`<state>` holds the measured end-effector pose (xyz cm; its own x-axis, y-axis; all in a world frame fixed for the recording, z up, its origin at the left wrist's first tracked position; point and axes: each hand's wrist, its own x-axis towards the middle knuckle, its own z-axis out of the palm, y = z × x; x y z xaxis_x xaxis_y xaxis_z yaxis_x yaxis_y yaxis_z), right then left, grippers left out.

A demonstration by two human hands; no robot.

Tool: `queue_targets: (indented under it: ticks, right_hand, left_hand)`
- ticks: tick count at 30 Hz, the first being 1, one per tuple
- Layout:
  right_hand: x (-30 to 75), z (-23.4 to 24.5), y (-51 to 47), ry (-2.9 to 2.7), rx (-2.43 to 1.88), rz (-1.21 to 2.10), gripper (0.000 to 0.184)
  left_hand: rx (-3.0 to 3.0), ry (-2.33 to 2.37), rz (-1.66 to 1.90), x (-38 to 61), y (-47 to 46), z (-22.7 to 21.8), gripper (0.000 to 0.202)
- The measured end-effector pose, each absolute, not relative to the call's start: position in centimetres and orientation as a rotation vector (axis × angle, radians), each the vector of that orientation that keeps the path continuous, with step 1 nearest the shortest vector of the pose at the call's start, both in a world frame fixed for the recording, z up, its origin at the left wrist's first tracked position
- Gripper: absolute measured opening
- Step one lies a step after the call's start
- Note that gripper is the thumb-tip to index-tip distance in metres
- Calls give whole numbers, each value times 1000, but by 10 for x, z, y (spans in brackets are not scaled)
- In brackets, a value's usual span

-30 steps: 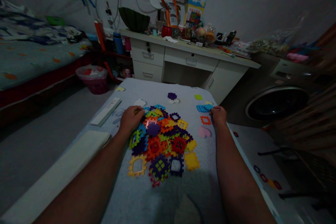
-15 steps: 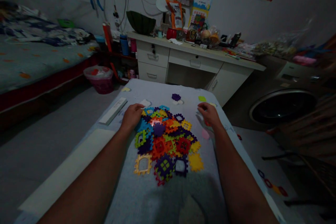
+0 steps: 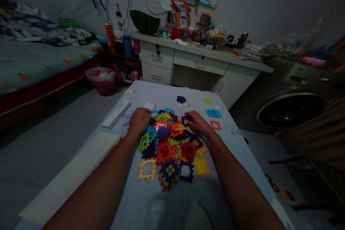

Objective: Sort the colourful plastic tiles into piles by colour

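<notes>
A pile of colourful interlocking plastic tiles (image 3: 163,133), some solid and some window-like frames, lies in the middle of the cloth-covered table. My left hand (image 3: 139,120) rests at the pile's far left edge, fingers bent together; what is between them, if anything, is hidden. At the upper right of the pile, my right hand (image 3: 198,123) has its fingertips closed at a dark purple frame tile (image 3: 184,120). Beyond that hand lie blue tiles (image 3: 214,113), an orange frame tile (image 3: 215,125) and a lime tile (image 3: 207,101). A purple tile (image 3: 181,99) sits behind the pile.
A long white box (image 3: 116,114) and a pale flat board (image 3: 72,176) lie along the table's left side. A cluttered white desk (image 3: 201,59) stands behind, a washing machine (image 3: 291,104) to the right, and a pink bin (image 3: 104,84) and bed (image 3: 45,64) to the left.
My right hand has moved left from the table's right side to the pile, uncovering the blue tiles and the orange frame tile. My left hand has shifted slightly right.
</notes>
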<state>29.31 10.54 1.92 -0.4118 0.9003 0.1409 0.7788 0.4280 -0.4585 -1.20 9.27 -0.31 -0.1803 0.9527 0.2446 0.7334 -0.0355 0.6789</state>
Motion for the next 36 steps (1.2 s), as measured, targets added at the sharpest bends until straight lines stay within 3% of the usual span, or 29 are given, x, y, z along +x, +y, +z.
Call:
queue_targets:
  ticks: [7, 16, 28, 36]
  right_hand:
    - [308, 26, 111, -1983, -1444, 714, 14]
    - [309, 31, 136, -1602, -1407, 881, 22]
    - [293, 5, 214, -1351, -1593, 507, 28]
    - [286, -11, 209, -1603, -1674, 317, 33]
  left_hand:
    - [1824, 1948, 1012, -12, 92, -3, 29]
    - [1805, 1956, 998, -10, 90, 1, 30]
    - [1807, 1928, 1030, -11, 89, 0, 27]
    - [1808, 1934, 1031, -11, 90, -3, 27]
